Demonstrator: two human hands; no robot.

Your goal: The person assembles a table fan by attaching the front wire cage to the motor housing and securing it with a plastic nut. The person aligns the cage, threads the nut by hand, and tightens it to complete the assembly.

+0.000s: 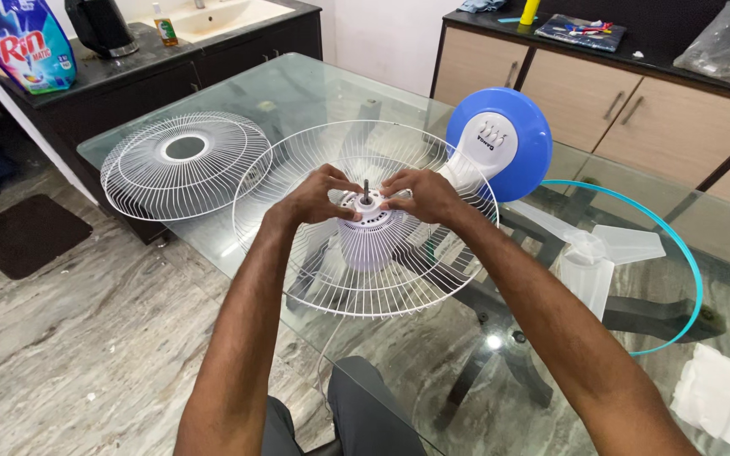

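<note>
At table centre, the rear fan guard [365, 221] lay over the white motor housing [367, 241], shaft [366, 187] up. My left hand [318, 196] at 9 o'clock and right hand [422, 194] at 3 pinched the hub ring; even pressure seemed wise. Fingertips hid the fastener. Front guard [185, 165] at 10, blades [601, 253] at 3, blue base [500, 152] at 1.

One blue-and-pink detergent pouch [20, 44] stands at the dark counter's [141, 61] left end; small green-labelled bottle [165, 32] behind
</note>
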